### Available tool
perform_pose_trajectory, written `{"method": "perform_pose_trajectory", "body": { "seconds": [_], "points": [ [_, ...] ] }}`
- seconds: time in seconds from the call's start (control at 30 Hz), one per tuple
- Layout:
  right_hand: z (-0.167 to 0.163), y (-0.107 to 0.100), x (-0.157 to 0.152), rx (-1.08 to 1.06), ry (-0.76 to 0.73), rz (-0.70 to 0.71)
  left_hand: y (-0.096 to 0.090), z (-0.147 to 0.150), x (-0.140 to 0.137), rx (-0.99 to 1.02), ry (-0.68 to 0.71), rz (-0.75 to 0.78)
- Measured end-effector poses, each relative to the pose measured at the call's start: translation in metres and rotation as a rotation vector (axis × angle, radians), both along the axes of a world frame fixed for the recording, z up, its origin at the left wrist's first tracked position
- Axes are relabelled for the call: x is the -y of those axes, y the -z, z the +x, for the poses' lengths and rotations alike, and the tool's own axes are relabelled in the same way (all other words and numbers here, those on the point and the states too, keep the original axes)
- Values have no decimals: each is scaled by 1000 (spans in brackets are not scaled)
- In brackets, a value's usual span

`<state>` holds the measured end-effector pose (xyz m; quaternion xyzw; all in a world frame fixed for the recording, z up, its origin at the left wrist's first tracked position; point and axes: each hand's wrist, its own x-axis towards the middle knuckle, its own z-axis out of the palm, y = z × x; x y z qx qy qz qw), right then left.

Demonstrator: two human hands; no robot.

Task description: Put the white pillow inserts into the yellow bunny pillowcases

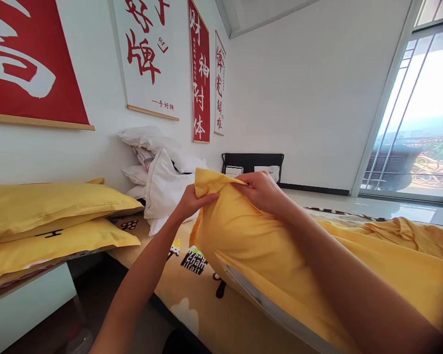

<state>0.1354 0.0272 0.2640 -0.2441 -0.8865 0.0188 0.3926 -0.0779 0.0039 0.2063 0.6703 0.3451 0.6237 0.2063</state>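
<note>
A yellow pillowcase (243, 226) bulges over a pillow, whose white side (258, 295) shows along a gap in the cloth. My left hand (194, 200) pinches the case near its upper left corner, thumb on the near face. Farther right along the same top edge, my right hand (261, 191) grips the cloth with closed fingers. The corner flap stands up between the hands. Beneath lies a tan printed bed sheet (184, 300). More yellow fabric (398, 233) is spread to the right, and its link to the case is unclear.
Stacked yellow pillows (59, 206) rest at left above a pale cabinet (29, 309). White pillows (170, 182) are heaped against the wall behind my left hand. A black low-backed item (253, 161) stands at the far wall, and a barred glass door (409, 118) is at right.
</note>
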Motion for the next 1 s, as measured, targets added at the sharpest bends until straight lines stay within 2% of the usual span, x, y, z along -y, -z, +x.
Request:
{"method": "perform_pose_trajectory", "body": {
  "seconds": [0.1,0.17,0.33,0.47,0.63,0.77,1.0],
  "points": [
    [-4,2,-1,7,-31,57,-4,2,3,-15,-78,-14],
    [-4,4,-1,2,-47,79,-10,3,5,-15,-70,-43],
    [-4,5,0,-80,20,43,-21,-2,9,60,110,-172],
    [-5,5,2,-106,2,0,-16,-3,5,208,215,-214],
    [0,3,4,-121,-67,-61,-5,5,-4,349,195,-175],
    [8,2,3,-86,-127,-143,-11,9,-8,397,170,-148],
    [18,5,3,-70,-208,-325,-27,-2,-1,253,94,-60]
  ]
}}
